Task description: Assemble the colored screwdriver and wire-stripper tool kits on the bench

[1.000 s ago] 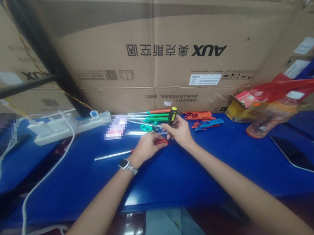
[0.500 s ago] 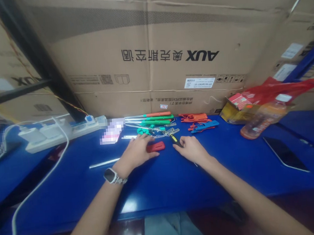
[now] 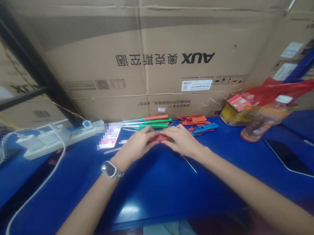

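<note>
My left hand point(image 3: 139, 142) is closed around a red handle point(image 3: 159, 138). A metal shaft point(image 3: 112, 150) emerges on that hand's left, in line with the handle, like a long screwdriver. My right hand point(image 3: 182, 139) is closed too, its fingertips at the handle's right end. From below its palm a thin screwdriver shaft point(image 3: 190, 164) slants toward me; its black-and-yellow grip is mostly hidden by the fingers. Just behind the hands lie several screwdrivers, among them an orange-handled one point(image 3: 157, 117) and a green-handled one point(image 3: 157, 125).
Orange tools point(image 3: 192, 120) and a blue tool point(image 3: 204, 128) lie right of the hands. Farther right are a drink bottle point(image 3: 265, 118), a yellow box point(image 3: 231, 115) and a dark phone point(image 3: 289, 157). A power strip point(image 3: 69, 139) and a lit phone point(image 3: 109, 136) are left. Cardboard point(image 3: 129, 40) stands behind.
My right hand has moved left and my left hand slightly away from me, so they now meet at the red handle. The black-and-yellow grip has become mostly hidden.
</note>
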`<state>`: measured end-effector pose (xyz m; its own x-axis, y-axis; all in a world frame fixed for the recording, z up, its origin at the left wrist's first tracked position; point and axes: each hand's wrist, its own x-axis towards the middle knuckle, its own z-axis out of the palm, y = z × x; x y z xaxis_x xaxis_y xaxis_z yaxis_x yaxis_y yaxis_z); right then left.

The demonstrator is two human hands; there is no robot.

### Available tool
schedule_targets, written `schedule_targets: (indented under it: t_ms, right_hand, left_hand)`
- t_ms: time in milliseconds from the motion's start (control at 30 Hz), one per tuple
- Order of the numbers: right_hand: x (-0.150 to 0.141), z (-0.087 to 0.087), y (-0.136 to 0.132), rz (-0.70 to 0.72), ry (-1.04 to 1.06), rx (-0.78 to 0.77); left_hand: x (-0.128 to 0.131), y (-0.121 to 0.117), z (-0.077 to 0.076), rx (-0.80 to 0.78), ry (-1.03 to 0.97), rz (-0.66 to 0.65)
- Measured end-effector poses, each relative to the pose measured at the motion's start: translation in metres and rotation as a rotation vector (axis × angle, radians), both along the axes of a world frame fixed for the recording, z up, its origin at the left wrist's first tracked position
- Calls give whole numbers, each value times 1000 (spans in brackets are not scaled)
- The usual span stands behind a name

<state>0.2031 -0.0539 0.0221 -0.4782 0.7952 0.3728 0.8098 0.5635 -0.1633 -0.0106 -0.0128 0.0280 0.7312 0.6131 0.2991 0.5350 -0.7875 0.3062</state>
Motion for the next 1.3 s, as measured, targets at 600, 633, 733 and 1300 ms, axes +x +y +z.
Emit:
schedule_targets:
  t_ms: [600, 633, 733, 1300]
  right_hand:
    - [25, -19, 131, -70, -250, 143]
    - [24, -20, 131, -69, -271, 144]
    - [17, -18, 131, -33, -330, 153]
    - [-5, -8, 135, -74, -437, 100]
  left_hand:
    - [0, 146, -36, 177, 6, 223]
    - [-1, 146, -38, 197, 8, 225]
    - [-1, 142, -35, 238, 48, 263]
    - [-30, 93, -50, 141, -13, 246]
